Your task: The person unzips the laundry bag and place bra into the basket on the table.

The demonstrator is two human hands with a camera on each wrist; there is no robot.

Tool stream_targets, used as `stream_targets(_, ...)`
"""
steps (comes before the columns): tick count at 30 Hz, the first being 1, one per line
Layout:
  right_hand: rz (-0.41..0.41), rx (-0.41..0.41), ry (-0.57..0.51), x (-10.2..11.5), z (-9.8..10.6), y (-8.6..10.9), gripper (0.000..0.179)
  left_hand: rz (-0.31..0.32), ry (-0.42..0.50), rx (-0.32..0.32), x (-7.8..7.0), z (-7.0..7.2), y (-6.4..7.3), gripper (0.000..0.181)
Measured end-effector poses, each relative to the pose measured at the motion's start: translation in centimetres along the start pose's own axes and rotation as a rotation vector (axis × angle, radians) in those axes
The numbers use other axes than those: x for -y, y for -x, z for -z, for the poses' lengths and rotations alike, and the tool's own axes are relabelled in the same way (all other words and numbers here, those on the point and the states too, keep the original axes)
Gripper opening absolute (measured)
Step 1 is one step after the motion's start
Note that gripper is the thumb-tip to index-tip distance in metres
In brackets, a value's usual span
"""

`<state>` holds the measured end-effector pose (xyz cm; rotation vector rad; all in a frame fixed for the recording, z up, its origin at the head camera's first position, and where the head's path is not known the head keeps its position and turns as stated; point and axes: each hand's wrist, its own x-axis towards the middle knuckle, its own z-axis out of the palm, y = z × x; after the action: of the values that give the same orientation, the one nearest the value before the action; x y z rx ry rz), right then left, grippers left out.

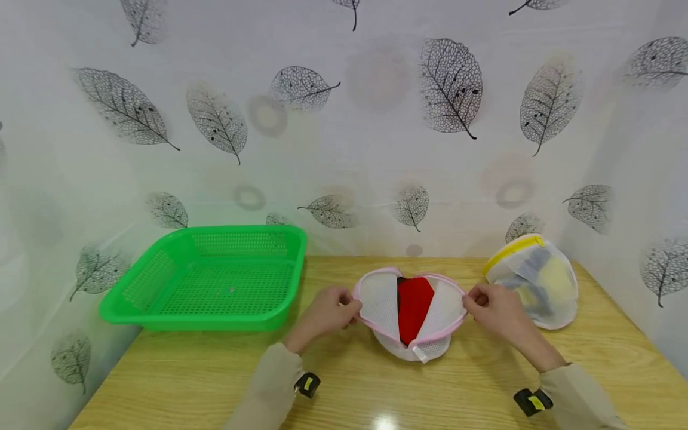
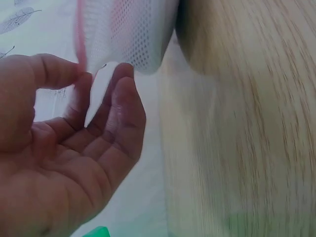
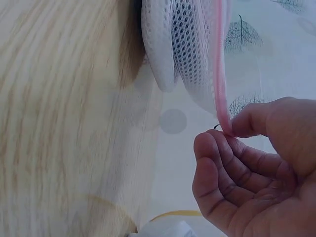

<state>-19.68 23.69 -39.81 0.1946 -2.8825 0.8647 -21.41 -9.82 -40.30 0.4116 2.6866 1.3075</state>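
A white mesh laundry bag (image 1: 438, 349) with pink zipper edging stands on the table, its mouth spread wide. Inside it lies a folded red cloth item (image 1: 415, 307) with a dark edge; its kind cannot be made out. My left hand (image 1: 329, 310) pinches the left end of the pink edge between thumb and index finger, the other fingers loosely bent in the left wrist view. At the opposite end, my right hand (image 1: 497, 310) pinches the edge the same way. The pink edging (image 3: 220, 69) runs down to the right fingertips in the right wrist view.
A green perforated plastic basket (image 1: 279, 322) stands at the left of the wooden table (image 1: 344, 394). Behind my right hand is another white mesh bag (image 1: 564, 286) with a yellow zipper and grey and yellow contents. A leaf-patterned curtain (image 1: 376, 149) borders the table's back and sides.
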Motion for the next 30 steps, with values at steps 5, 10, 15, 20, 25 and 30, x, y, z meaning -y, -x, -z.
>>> stream_targets(5,0.025,-0.028,0.038,-0.6,0.1,-0.2,0.017,0.041,-0.121,0.057,0.5,0.0,0.3,0.020)
stream_targets(10,0.114,-0.086,0.086,0.2,-0.1,-0.1,0.015,0.047,-0.182,0.114,0.6,-0.2,0.6,0.015)
stream_targets(15,0.223,-0.154,0.101,2.3,-0.2,0.0,0.013,-0.025,-0.263,-0.010,-0.5,-0.1,0.9,0.006)
stream_targets(20,0.343,-0.207,0.111,4.3,-0.8,-0.5,0.017,-0.246,-0.369,-0.185,-2.5,-0.1,1.4,0.009)
stream_targets(25,0.277,-0.124,0.068,5.9,-1.2,-1.5,0.011,-0.487,-0.487,-0.243,-3.8,-0.8,1.4,0.015)
stream_targets(30,0.219,-0.011,-0.009,6.3,-1.9,-2.6,0.016,-0.463,-0.586,-0.075,-4.6,-1.8,1.6,0.024)
